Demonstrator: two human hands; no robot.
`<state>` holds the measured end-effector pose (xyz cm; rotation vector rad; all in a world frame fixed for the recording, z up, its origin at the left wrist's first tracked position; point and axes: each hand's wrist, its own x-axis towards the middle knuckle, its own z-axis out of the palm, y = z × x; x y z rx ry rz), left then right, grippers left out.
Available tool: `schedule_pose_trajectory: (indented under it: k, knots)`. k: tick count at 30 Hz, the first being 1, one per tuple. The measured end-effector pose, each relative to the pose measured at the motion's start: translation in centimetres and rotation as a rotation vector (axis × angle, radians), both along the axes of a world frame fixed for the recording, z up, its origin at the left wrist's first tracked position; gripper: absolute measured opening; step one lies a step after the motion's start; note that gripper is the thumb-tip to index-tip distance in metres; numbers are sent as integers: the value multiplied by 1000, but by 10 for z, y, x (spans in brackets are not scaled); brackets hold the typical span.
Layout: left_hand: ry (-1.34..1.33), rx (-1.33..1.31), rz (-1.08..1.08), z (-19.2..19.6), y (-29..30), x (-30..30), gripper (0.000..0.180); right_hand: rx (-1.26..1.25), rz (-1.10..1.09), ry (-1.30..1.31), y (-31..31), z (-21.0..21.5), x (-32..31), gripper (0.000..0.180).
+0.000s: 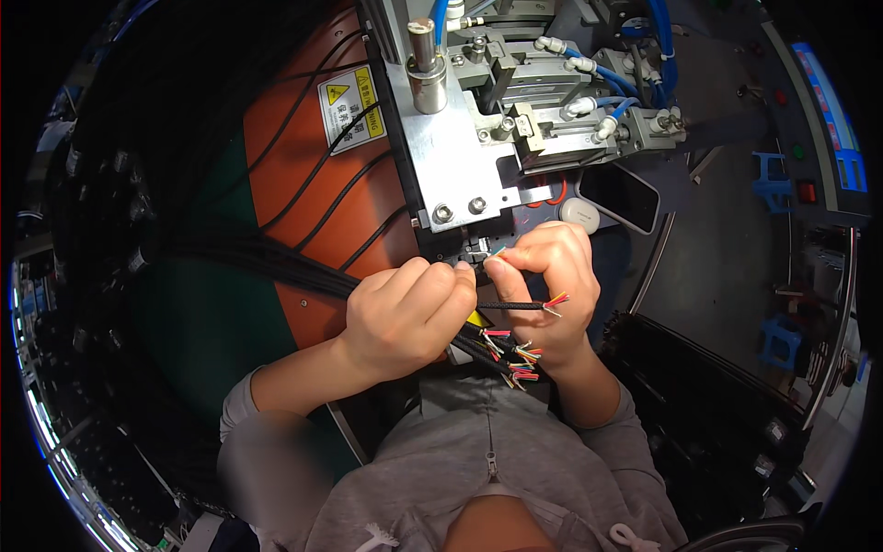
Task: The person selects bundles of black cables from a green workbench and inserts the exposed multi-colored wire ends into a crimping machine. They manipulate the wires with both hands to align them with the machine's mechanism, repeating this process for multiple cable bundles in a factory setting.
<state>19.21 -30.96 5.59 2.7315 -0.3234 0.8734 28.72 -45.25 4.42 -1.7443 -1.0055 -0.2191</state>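
Head view: the left hand (pixel 405 317) is closed in a fist around a bundle of black cables (pixel 276 267), which fans out to the left over the orange panel (pixel 294 156) and the green mat (pixel 216 322); the stripped ends (pixel 515 354), with red, green and yellow cores, stick out under the fist toward the right. The right hand (pixel 547 276) is pinched shut, thumb and forefinger on one cable's coloured wire tips (pixel 495 250), holding them right at the small slot (pixel 476 250) at the lower edge of the metal fixture (pixel 460 156). Another black cable (pixel 520 304) lies across between the two hands, its frayed cores pointing right. To do this well, I judge the pinch should stay close to the tips so the cores keep straight and level with the slot, while the fist keeps the other cables from dragging on the one being fed. A phone (pixel 621 195) and a white case (pixel 579 213) lie just right of the fixture, near the right hand. Blue hoses (pixel 635 87) run over the clamp above. The slot itself is mostly hidden by the fingertips, so I cannot tell whether the wires are already seated. The dark surroundings at the left and right rims are too dim to make out.
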Motion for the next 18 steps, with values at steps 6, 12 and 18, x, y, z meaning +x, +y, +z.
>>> schedule_pose_trajectory:
  k: [6,12,18]
  knots:
    - [-9,26,-19,0,2,-1,25,-3,357,818,-22,-6,15,9]
    - [79,81,-2,-4,-4,-1,32,-125,167,374,-19,-15,21,9]
    - [204,152,92,0,-9,0,28,-201,64,146,-4,-18,16,5]
